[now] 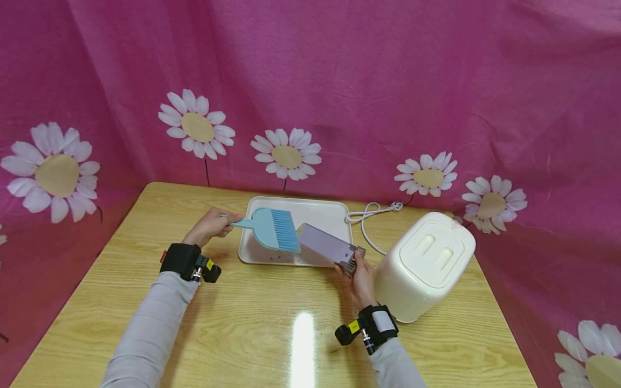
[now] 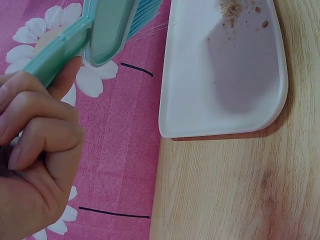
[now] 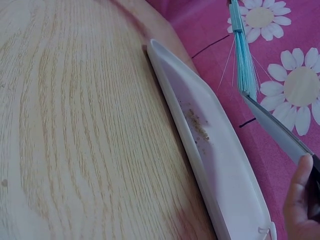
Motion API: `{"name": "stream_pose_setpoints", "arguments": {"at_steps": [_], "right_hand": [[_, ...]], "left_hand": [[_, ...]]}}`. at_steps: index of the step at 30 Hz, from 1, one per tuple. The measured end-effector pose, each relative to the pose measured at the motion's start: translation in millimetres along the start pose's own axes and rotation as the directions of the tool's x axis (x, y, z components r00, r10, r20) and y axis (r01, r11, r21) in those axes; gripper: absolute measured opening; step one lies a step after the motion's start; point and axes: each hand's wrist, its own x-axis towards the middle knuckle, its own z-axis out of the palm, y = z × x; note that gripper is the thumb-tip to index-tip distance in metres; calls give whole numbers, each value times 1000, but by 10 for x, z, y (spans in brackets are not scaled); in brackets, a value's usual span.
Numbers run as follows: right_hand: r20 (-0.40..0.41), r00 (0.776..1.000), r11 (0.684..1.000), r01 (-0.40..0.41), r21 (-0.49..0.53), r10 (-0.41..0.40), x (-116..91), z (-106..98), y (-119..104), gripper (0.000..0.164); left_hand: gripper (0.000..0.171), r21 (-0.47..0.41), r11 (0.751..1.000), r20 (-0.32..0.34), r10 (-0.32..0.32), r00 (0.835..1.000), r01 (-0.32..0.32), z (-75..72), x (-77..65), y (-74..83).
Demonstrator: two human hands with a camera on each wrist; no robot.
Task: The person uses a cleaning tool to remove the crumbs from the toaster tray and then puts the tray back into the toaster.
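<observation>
My left hand grips the handle of a light blue hand brush, its bristles pointing right. In my right hand is a flat grey metal crumb tray, held by its slotted end and tilted. The right wrist view shows the bristles right at the crumb tray's far edge. Both are above a shallow white tray, where a small heap of brown crumbs lies with loose bits around it. The left wrist view shows curled fingers round the handle.
A cream toaster with two lidded slots stands right of my right hand. Its white cord lies looped behind, plug near the back edge. A pink flowered cloth hangs behind the wooden table.
</observation>
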Motion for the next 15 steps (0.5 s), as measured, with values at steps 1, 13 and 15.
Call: {"name": "stream_pose_setpoints", "arguments": {"at_steps": [1, 13, 15], "right_hand": [[0, 1000, 1000, 0, 2, 0, -4, 0, -1, 45], [-15, 1000, 1000, -17, 7, 17, -24, -35, -28, 45], [-12, 1000, 1000, -14, 18, 14, -19, -41, -30, 46]], "left_hand": [[30, -2, 1000, -3, -4, 1000, 4, 3, 2, 1], [31, 13, 999, -16, -33, 999, 34, 12, 14, 17], [32, 13, 999, -21, -38, 999, 38, 14, 17, 18]]}}
